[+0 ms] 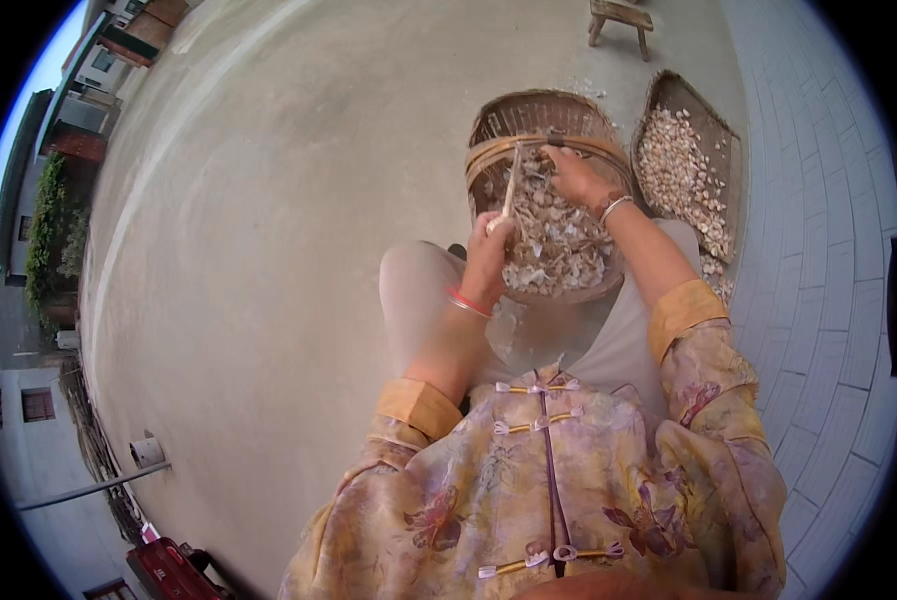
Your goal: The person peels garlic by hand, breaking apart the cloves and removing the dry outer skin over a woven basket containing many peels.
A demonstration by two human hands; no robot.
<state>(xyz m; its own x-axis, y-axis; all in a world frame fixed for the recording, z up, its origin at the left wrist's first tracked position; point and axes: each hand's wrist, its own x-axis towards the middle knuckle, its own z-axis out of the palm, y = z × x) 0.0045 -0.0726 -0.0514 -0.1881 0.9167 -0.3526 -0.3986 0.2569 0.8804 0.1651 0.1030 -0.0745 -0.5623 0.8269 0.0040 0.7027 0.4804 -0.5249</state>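
Observation:
In my left hand [486, 244] is a pale dried stalk [513, 184], probably a garlic stem, its lower end inside my fist. It points up toward the bent handle [493, 152] of a woven basket [542, 101] between my knees. My right hand [577, 178] is over the basket, fingertips close to the dark wrapping on the handle. Whether those fingers grip the handle or something small is unclear. Dry papery garlic skins [557, 259] and what look like bulbs fill the basket.
To the right, a woven scoop-shaped tray [727, 180] holds many garlic cloves [677, 154]; more cloves [716, 274] lie below its near end. A small wooden stool [619, 16] stands farther off. Grey paving [808, 247] borders the concrete ground [268, 262].

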